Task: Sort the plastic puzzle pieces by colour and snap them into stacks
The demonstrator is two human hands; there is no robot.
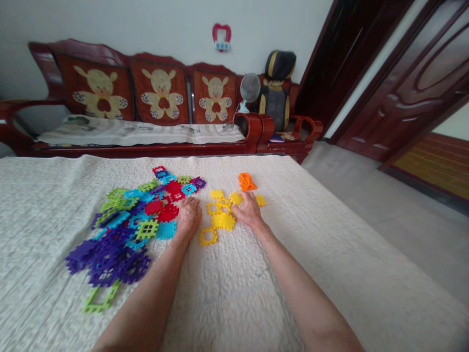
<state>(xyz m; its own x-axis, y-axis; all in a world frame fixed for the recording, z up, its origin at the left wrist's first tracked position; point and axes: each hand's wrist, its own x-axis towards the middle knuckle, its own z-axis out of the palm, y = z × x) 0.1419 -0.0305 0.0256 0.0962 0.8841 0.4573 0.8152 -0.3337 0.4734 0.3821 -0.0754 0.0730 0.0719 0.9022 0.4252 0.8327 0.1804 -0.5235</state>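
Observation:
My left hand (189, 215) rests on the cloth at the right edge of a mixed pile, its fingers curled under and hidden from view. Beside it lie red interlocking toy blocks (168, 212) and a light-blue block (166, 230). My right hand (249, 210) is at the yellow group, thumb and fingers around the edge of a yellow interlocking block (235, 198). More yellow blocks (224, 221) lie flat between my hands, with a yellow square frame (208, 236) nearest me. Past my right hand sits a small stack of orange blocks (246, 182).
Purple blocks (110, 259) heap at the left, with a green frame (100, 297) in front. A cream quilted cloth (330, 274) covers the table. Beyond the far edge stand a wooden sofa (176, 148), a small fan (250, 88) and a chair (276, 105).

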